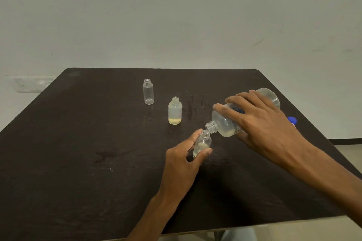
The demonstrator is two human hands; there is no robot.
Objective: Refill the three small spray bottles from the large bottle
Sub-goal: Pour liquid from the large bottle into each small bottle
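Note:
My right hand (262, 121) grips the large clear bottle (225, 123), tipped on its side with its open neck pointing down-left. Its mouth touches the open mouth of a small clear bottle (203, 142), which my left hand (184, 160) holds tilted between thumb and fingers just above the dark table (78, 152). A little pale liquid lies in the large bottle's lower shoulder. A second small bottle (175, 110) stands upright, uncapped, with a shallow layer of yellowish liquid. The third small bottle (148, 91) stands farther back, uncapped and looking empty.
A blue cap (292, 120) lies on the table near its right edge, behind my right wrist. A plain pale wall rises beyond the table, with a wall socket plate (31, 83) at the left.

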